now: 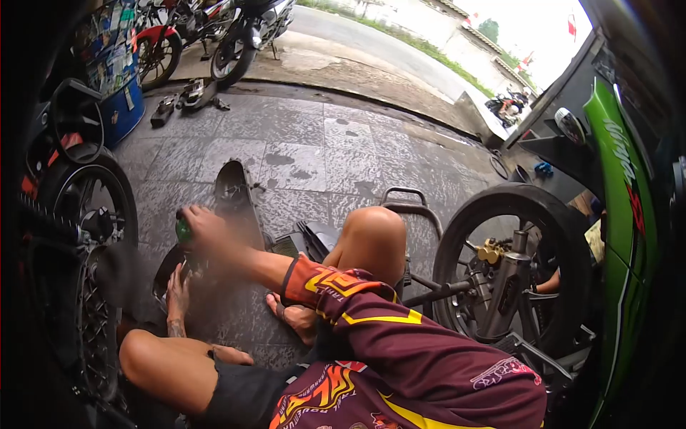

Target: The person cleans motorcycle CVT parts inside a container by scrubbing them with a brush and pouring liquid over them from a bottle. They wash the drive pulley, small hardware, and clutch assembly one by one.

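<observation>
My right hand (204, 227) is closed around a green bottle-like object (184, 230), mostly hidden by the fingers. Just below it, my left hand (177, 292), with its wrist tattooed, grips the edge of a black curved part (166, 273) close to the floor. A blurred smudge covers part of this area, so the details of the part are unclear. Beyond my hands lies a long dark motorcycle fender (234, 187) on the tiles, its hollow side partly visible.
A motorcycle wheel (128, 207) stands close on my left. To the right are a detached-looking front wheel (457, 243) with a fork and a green fairing (620, 157). Another person's arm (549, 283) shows behind that wheel. A blue drum (123, 111) and parked motorcycles (236, 53) stand further off.
</observation>
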Tool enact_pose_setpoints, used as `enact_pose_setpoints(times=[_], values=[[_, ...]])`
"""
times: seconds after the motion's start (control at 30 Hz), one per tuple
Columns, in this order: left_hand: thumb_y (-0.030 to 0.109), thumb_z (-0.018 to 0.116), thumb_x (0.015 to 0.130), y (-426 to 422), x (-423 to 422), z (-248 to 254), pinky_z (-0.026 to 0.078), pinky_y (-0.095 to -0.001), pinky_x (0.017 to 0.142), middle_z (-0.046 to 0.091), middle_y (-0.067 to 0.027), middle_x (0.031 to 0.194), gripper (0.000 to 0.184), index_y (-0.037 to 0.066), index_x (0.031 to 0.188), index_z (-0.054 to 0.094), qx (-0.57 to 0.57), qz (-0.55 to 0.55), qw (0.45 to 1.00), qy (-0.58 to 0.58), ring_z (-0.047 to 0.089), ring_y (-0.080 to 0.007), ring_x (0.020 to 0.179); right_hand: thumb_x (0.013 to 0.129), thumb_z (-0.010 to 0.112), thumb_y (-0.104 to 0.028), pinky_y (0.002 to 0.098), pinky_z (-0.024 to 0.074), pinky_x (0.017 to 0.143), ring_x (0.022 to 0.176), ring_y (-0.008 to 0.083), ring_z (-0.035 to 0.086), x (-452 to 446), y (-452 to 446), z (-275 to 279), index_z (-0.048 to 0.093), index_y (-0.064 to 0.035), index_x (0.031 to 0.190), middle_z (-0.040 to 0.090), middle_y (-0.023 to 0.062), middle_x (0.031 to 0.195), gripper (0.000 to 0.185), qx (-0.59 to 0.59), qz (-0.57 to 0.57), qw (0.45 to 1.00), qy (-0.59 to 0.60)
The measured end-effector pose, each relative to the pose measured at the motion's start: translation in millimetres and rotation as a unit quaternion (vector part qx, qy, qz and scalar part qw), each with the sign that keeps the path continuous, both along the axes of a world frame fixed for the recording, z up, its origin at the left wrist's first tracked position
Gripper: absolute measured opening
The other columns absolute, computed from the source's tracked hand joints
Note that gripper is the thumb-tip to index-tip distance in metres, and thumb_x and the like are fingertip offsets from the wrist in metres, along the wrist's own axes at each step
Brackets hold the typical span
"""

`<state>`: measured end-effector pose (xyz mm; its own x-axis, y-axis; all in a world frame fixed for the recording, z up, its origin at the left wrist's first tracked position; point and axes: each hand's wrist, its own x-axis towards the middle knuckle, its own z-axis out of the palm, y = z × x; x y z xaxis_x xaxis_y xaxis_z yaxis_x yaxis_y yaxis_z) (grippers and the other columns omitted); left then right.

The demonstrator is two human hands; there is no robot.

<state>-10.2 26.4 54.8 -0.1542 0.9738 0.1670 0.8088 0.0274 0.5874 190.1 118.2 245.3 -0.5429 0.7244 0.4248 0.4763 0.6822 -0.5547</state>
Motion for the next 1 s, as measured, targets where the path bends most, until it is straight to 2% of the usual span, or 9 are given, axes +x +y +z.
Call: enact_pose_setpoints(times=[0.27,0.4,0.6,0.7,0.8,0.87,0.9,0.93,1.0], values=[[0.016,0.055,0.096,-23.3,-5.2,-1.1,0.042,-0.0449,0.104,0.048,-0.0226,0.139,0.054,0.010,0.147,0.038,-0.029,0.020,0.998,0.046,0.050,-0.0408,0.124,0.061,0.086,-0.029,0.0456,0.0528,0.085,0.106,0.0367,0.055,-38.7,2.7,-8.5,0.048,-0.0047,0.124,0.056,0.0143,0.111,0.077,0.037,0.043,0.998,-0.030],[0.015,0.055,0.096,-17.5,-13.3,-13.1,0.043,-0.0462,0.102,0.047,-0.0235,0.138,0.060,0.011,0.151,0.032,-0.031,0.014,0.999,0.039,0.049,-0.0442,0.123,0.061,0.087,-0.028,0.0465,0.0538,0.083,0.105,0.0372,0.055,-58.6,11.7,-1.5,0.047,-0.0038,0.124,0.055,0.0145,0.112,0.078,0.047,0.127,0.988,-0.075],[0.016,0.056,0.096,-21.2,-15.7,-21.7,0.042,-0.0455,0.102,0.048,-0.0228,0.137,0.058,0.009,0.149,0.034,-0.057,0.028,0.998,0.027,0.048,-0.0424,0.123,0.062,0.085,-0.026,0.0477,0.0530,0.084,0.104,0.0402,0.059,-60.5,45.2,-1.6,0.046,-0.0030,0.124,0.055,0.0168,0.112,0.077,0.018,0.257,0.960,-0.108],[0.017,0.056,0.096,-19.5,-18.0,-36.8,0.041,-0.0457,0.103,0.047,-0.0225,0.138,0.057,0.007,0.149,0.035,-0.021,0.033,0.996,0.084,0.049,-0.0418,0.123,0.063,0.085,-0.027,0.0480,0.0522,0.085,0.105,0.0404,0.061,-54.0,62.8,6.1,0.045,-0.0030,0.124,0.056,0.0188,0.113,0.077,-0.034,0.310,0.947,-0.074],[0.017,0.055,0.097,-24.1,-7.5,-16.5,0.040,-0.0457,0.103,0.047,-0.0218,0.139,0.055,0.007,0.147,0.037,-0.011,0.034,0.998,0.057,0.049,-0.0412,0.123,0.064,0.085,-0.025,0.0453,0.0518,0.087,0.107,0.0394,0.061,-54.8,69.4,-12.9,0.044,-0.0027,0.125,0.058,0.0204,0.113,0.077,-0.064,0.318,0.945,0.035],[0.017,0.055,0.096,-20.9,5.3,20.2,0.040,-0.0458,0.104,0.048,-0.0217,0.139,0.053,0.007,0.146,0.039,-0.027,0.037,0.998,0.033,0.048,-0.0410,0.124,0.067,0.084,-0.019,0.0417,0.0508,0.087,0.105,0.0326,0.062,-55.7,64.5,-32.3,0.042,-0.0017,0.129,0.060,0.0182,0.115,0.077,-0.196,0.235,0.930,0.202],[0.017,0.055,0.096,-16.6,5.5,20.2,0.040,-0.0460,0.104,0.048,-0.0215,0.137,0.053,0.007,0.145,0.040,-0.039,0.032,0.998,0.024,0.049,-0.0409,0.123,0.071,0.084,-0.022,0.0398,0.0464,0.096,0.111,0.0298,0.060,-54.2,55.8,-40.9,0.038,-0.0028,0.136,0.059,0.0187,0.123,0.081,-0.302,0.178,0.906,0.236],[0.017,0.056,0.095,-15.3,5.3,19.4,0.040,-0.0461,0.104,0.049,-0.0212,0.136,0.052,0.007,0.144,0.041,-0.056,0.026,0.998,0.016,0.049,-0.0409,0.123,0.073,0.084,-0.019,0.0349,0.0455,0.096,0.110,0.0234,0.061,-66.9,50.5,-78.7,0.039,-0.0045,0.138,0.062,0.0174,0.118,0.080,-0.246,0.086,0.919,0.296],[0.016,0.057,0.093,-11.4,4.3,20.7,0.040,-0.0465,0.103,0.051,-0.0208,0.133,0.051,0.005,0.141,0.043,-0.049,0.030,0.998,-0.002,0.050,-0.0408,0.121,0.075,0.083,-0.017,0.0333,0.0454,0.096,0.109,0.0207,0.060,-73.5,41.8,-92.7,0.043,-0.0042,0.136,0.063,0.0171,0.118,0.074,-0.249,0.056,0.889,0.380]])
